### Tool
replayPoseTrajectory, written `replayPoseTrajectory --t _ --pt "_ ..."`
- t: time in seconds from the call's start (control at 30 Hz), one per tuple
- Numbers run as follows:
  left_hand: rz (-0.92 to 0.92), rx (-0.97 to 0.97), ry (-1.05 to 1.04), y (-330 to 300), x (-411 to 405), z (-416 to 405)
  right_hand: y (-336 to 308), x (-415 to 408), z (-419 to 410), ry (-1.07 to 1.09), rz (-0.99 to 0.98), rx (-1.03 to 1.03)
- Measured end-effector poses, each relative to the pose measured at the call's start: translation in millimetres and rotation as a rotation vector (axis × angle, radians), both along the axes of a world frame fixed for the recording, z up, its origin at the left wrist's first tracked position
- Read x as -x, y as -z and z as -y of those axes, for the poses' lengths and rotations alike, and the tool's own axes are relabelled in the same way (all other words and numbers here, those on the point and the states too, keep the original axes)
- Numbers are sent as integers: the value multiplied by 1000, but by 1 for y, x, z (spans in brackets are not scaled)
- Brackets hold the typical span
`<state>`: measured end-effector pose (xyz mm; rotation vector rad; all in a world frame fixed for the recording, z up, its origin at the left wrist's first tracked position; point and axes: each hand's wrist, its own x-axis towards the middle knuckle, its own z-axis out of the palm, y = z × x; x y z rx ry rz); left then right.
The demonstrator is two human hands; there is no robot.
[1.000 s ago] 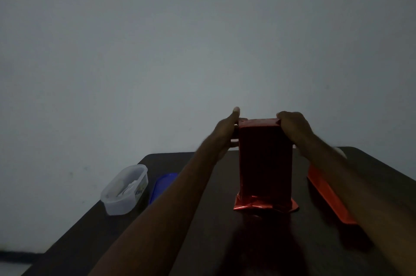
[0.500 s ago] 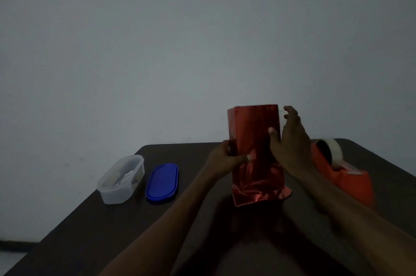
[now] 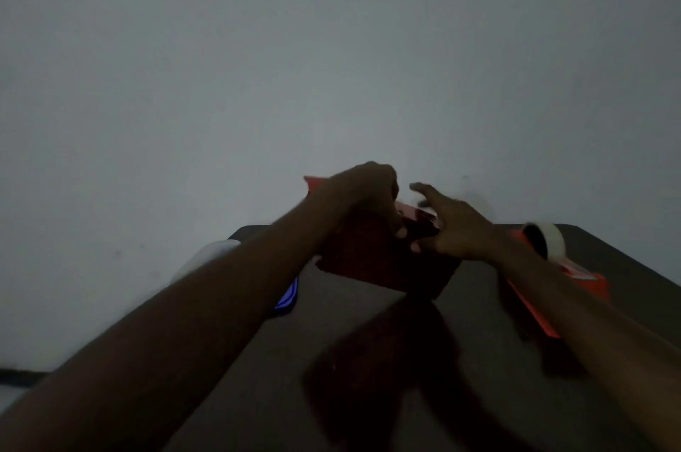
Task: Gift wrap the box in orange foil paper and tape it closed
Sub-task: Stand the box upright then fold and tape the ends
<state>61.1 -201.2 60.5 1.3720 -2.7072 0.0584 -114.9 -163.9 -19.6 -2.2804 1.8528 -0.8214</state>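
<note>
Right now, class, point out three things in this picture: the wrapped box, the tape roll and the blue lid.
wrapped box [image 3: 372,260]: head view, on its dark near face.
tape roll [image 3: 552,236]: head view, on its pale outer band.
blue lid [image 3: 288,298]: head view, on the sliver showing beside the left forearm.

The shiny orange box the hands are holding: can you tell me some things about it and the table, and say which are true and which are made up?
1. The wrapped box is tilted over, not standing upright. True.
2. The left hand lies flat on the table, away from the box. False: it grips the box near its upper end.
3. The right hand has its fingers spread against the box. True.
4. The tape dispenser is to the left of the box. False: it sits to the right, behind the right arm.
5. The blue lid is on top of the box. False: it lies on the table, mostly hidden by the left arm.
</note>
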Motion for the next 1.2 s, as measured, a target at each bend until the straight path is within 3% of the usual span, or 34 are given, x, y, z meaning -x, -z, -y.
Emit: replayPoseTrajectory --t 0.13,0.27,0.37,0.47,0.6,0.8,1.0,1.2 --pt "74 105 33 -29 6 -6 4 3 -1 -30 156 -95" --pt "-83 364 87 -54 -1 -5 15 13 -5 43 225 -149" --pt "-238 440 64 -56 0 -6 25 18 -8 65 291 -190" --pt "-320 376 -5 -51 12 -10 32 20 -10 65 352 -197" --pt "-281 238 32 -47 35 -18 33 20 -11 37 393 -218" --pt "-291 65 105 -57 50 -26 2 31 -24 -37 539 -77" --pt "-254 30 94 -64 65 -29 -8 35 -34 -74 697 -81" --pt "-180 43 115 -67 71 -28 -7 39 -32 -95 726 -102"
